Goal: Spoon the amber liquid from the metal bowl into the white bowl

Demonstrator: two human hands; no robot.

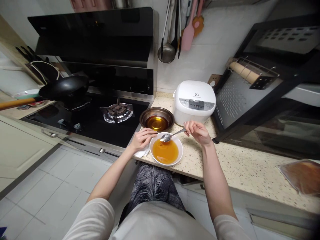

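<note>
A white bowl [181, 150] of orange-yellow liquid stands at the counter's front edge. My right hand [198, 132] is closed around the handle of a metal spoon [166, 137], whose head hangs tilted over the liquid near the bowl's far side. At the bowl's left rim, the fingers of my left hand [142, 139] are together and appear to grip it; the thumb is hard to make out. Just behind the bowl sits a metal basin [144, 120] holding clear amber liquid. Something white like a folded cloth or tissue [142, 152] lies under my left hand.
Behind the basin is a white rice cooker [195, 100]. A gas stove [117, 111] on the left carries a black wok [66, 87] with a wooden handle. A dark rack [235, 83] stands right. Utensils [167, 53] hang on the wall. A plastic-wrapped brown item [301, 175] lies far right.
</note>
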